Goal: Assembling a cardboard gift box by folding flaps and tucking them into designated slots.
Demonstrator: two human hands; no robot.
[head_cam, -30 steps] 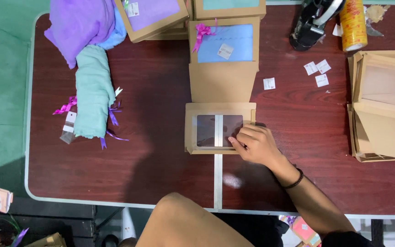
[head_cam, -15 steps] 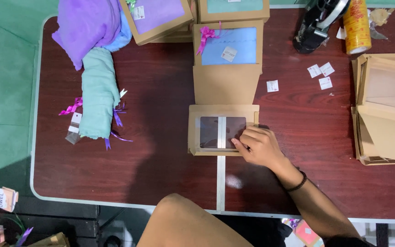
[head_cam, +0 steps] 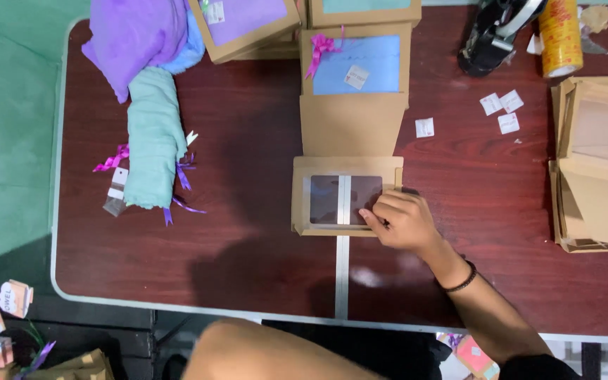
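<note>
So far, the big brown table (head_cam: pixel 248 246) has one cardboard box (head_cam: pixel 357 91) lying open near the far edge with a blue cloth and a pink bow already inside, while a rolled green towel (head_cam: pixel 150 137) with purple ribbons waits off to the side, not boxed yet. Just in front of that open box lies the flat window lid (head_cam: pixel 346 195), and it looks like it has not gone on. Only the right hand (head_cam: pixel 399 222) shows, fingers bent and pressing down on the lid's near right corner, gripping nothing; the left hand is out of sight.
</note>
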